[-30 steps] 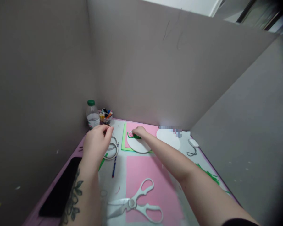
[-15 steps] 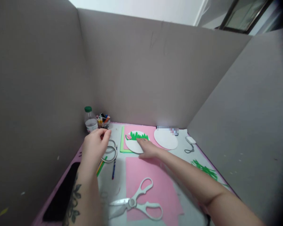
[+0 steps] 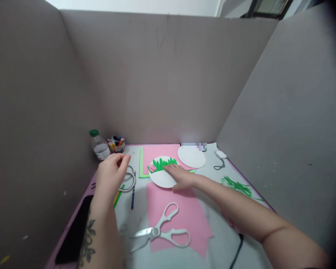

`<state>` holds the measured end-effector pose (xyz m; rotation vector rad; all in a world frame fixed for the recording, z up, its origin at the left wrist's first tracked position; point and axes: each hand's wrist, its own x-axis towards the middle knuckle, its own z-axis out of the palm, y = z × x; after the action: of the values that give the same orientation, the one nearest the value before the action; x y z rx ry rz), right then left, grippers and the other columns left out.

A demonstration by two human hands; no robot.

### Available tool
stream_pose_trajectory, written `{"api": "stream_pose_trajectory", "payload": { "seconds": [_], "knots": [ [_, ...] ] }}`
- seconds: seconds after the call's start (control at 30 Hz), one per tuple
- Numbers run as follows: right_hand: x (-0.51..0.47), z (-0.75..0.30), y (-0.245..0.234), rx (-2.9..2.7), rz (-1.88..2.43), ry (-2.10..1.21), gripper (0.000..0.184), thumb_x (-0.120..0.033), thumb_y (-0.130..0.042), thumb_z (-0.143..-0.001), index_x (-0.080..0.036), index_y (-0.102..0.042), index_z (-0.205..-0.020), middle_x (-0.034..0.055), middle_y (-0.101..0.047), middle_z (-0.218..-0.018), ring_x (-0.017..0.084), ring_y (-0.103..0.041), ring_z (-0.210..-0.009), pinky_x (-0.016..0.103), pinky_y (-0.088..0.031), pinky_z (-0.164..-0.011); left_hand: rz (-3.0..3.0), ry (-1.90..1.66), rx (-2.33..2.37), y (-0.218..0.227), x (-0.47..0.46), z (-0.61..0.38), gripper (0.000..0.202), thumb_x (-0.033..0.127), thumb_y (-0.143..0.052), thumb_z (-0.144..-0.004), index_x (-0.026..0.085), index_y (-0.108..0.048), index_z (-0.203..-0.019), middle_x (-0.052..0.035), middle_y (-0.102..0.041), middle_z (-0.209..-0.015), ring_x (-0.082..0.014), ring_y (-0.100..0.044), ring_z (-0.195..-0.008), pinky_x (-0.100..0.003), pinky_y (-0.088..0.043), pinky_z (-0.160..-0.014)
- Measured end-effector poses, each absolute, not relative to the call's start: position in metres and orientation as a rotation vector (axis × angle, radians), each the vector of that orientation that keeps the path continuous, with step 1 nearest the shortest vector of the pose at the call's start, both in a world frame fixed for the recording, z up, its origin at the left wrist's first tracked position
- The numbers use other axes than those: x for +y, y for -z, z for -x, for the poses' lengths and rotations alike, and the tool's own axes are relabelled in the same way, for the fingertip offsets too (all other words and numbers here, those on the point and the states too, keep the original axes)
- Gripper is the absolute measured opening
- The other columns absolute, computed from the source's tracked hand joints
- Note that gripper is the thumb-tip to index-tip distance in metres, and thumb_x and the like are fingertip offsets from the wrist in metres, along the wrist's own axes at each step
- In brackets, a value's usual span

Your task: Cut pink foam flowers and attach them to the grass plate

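Nearer by a little than half a second ago, our right hand (image 3: 182, 177) and the white disc (image 3: 162, 180) now lap over the far edge of the near pink sheet (image 3: 186, 209). That hand lies open, fingers stretched across the disc and thumb apart at its near right side; we cannot tell whether it grips the rim. Our left hand (image 3: 110, 170) hangs curled at the left, thumb close to forefinger; whether it pinches anything is hidden. Green paper grass (image 3: 161, 164) and a pink piece (image 3: 152, 168) lie along the disc's far half, glued or loose we cannot tell. We judge the step to be positioning the disc; the next move calls for light, flat pressure that leaves the grass undisturbed. Farther out, open scissors (image 3: 156, 232) lie nearer us, a second disc (image 3: 192, 157) far right, and green strips (image 3: 236, 185) right on the bench (image 3: 218, 256).
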<state>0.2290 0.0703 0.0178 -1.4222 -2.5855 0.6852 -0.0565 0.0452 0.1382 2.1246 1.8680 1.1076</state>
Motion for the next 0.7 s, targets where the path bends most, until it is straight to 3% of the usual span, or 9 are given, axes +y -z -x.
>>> {"api": "stream_pose_trajectory", "payload": {
  "seconds": [0.23, 0.33, 0.53, 0.7],
  "knots": [
    [0.046, -0.236, -0.027, -2.682, 1.400, -0.719, 0.099, -0.032, -0.078, -0.059, -0.013, -0.031, -0.144, 0.0197, -0.030, -0.148, 0.037, -0.023, -0.137, 0.047, -0.019, -0.111, -2.288, -0.621, 1.746, -0.101, 0.070, 0.028, 0.030, 0.036, -0.045, -0.086, 0.020, -0.070, -0.087, -0.0055, -0.072, -0.095, -0.0208, -0.064, -0.087, -0.027, -0.043, -0.073],
    [0.029, -0.242, -0.048, -2.634, 1.439, -0.663, 0.086, -0.031, -0.074, -0.065, -0.012, -0.037, -0.141, 0.0191, -0.025, -0.151, 0.036, -0.018, -0.140, 0.047, -0.020, -0.112, -2.301, -0.500, 1.723, -0.075, 0.079, 0.014, 0.023, 0.027, -0.051, -0.081, 0.020, -0.072, -0.087, -0.0082, -0.071, -0.099, -0.0237, -0.063, -0.092, -0.028, -0.043, -0.073],
    [-0.038, -0.292, -0.083, -2.283, 1.635, -0.555, 0.054, -0.034, -0.056, -0.082, -0.021, -0.047, -0.134, 0.0118, -0.045, -0.140, 0.028, -0.039, -0.130, 0.043, -0.033, -0.106, -2.345, -0.421, 1.605, -0.040, 0.082, -0.009, 0.024, 0.020, -0.049, -0.083, 0.023, -0.072, -0.088, -0.0050, -0.067, -0.101, -0.0193, -0.062, -0.088, -0.026, -0.042, -0.070],
    [-0.096, -0.346, -0.068, -1.807, 1.933, -0.485, 0.045, -0.046, -0.049, -0.082, -0.020, -0.060, -0.117, 0.0129, -0.059, -0.125, 0.030, -0.052, -0.116, 0.044, -0.040, -0.099, -2.337, -0.396, 1.591, -0.028, 0.082, -0.020, 0.025, 0.020, -0.047, -0.084, 0.023, -0.073, -0.084, -0.0048, -0.066, -0.099, -0.0182, -0.062, -0.085, -0.026, -0.041, -0.070]
  ]
}}
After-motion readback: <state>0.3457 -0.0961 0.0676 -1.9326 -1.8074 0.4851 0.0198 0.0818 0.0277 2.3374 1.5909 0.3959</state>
